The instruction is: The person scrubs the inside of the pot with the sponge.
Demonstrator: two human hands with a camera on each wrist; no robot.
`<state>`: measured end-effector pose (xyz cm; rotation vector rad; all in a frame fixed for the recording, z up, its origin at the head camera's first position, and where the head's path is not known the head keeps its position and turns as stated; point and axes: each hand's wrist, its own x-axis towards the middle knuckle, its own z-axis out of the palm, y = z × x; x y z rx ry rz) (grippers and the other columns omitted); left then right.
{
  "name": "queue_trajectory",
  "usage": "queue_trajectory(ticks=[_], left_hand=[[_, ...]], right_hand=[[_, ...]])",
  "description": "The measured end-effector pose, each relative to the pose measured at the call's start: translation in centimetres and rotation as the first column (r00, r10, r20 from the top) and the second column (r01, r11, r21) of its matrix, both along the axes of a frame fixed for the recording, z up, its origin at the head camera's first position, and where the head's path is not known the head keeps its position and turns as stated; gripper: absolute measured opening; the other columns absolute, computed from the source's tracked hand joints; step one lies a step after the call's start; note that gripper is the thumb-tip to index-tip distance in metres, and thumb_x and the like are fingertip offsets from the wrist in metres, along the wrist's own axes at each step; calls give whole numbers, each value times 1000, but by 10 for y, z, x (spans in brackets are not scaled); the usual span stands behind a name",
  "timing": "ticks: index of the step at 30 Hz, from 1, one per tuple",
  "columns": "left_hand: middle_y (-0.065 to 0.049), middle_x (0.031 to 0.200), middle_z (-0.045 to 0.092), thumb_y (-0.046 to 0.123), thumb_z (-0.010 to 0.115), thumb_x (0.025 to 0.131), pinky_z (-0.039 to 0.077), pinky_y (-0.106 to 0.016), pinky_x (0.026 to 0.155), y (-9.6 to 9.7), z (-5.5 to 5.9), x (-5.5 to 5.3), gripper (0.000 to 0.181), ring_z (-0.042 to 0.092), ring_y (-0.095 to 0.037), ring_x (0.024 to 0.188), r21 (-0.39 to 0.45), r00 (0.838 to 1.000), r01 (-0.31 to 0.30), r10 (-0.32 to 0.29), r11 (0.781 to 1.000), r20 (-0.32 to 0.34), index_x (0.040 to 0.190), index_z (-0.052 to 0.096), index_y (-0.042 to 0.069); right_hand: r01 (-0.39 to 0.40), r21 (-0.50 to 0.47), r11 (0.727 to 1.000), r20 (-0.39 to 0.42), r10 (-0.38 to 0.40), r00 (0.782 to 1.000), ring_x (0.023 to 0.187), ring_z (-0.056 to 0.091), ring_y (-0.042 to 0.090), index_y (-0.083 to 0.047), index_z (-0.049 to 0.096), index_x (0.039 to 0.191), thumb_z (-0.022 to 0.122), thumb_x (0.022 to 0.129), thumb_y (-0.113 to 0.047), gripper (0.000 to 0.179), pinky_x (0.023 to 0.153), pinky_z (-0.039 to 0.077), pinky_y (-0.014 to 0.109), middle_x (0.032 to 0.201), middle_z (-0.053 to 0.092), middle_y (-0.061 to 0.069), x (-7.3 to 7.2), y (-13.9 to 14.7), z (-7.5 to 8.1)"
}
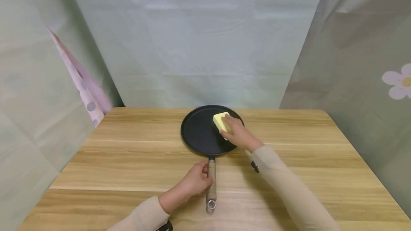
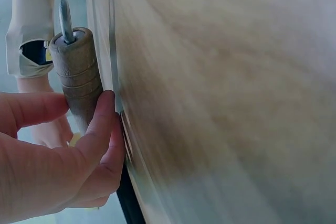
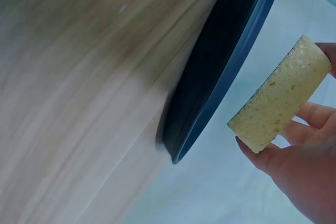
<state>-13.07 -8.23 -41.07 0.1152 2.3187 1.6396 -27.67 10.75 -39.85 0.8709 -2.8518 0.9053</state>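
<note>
Currently, well to the left of the frying pan [image 1: 197,131], a strip of spotted pink cloth [image 1: 91,106] shows beyond the wooden table [image 1: 128,159]. The left hand [image 1: 196,179] is located on the near side of the pan and is nearly closed: thumb and fingers pinch the handle [image 1: 211,184] from opposite sides. The handle extends from the pan toward the person and terminates in a metal ring [image 1: 211,205]. The pan itself rests at the far edge of the table. A yellow sponge [image 1: 222,121] is positioned above the right half of the pan; the right wrist view shows a gap between sponge and rim. The right hand [image 1: 239,133], over the pan's right side, is partly closed, thumb and fingers gripping the sponge. Well to the pan's right, a flower print [image 1: 406,81] marks the hanging fabric [image 1: 346,63].
</note>
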Motion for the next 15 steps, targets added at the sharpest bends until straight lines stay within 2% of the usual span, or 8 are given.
queue_trajectory(ticks=[6, 15], left_hand=[[-22, 111, 47, -5, 64, 82, 46, -27, 59, 0, 0, -1, 68, 50, -18, 76, -21, 1000, 10, -10, 1000, -9, 140, 30, -16], [-21, 111, 47, -5, 64, 82, 46, -27, 58, -1, 1, 0, 69, 50, -19, 77, -15, 1000, 11, -11, 1000, 6, 141, 30, -16]], right_hand=[[-19, 17, 1000, 7, 19, 1000, 138, 25, 44, 0, 37, 146, 58, 96, -29, 61, 111, 25, 54, 153, 26, 21, 1, -11, -3], [-51, 40, 998, 42, 50, 998, 138, 26, 43, -1, 37, 145, 59, 96, -31, 62, 111, 25, 52, 154, 26, 20, 5, -25, -5]])
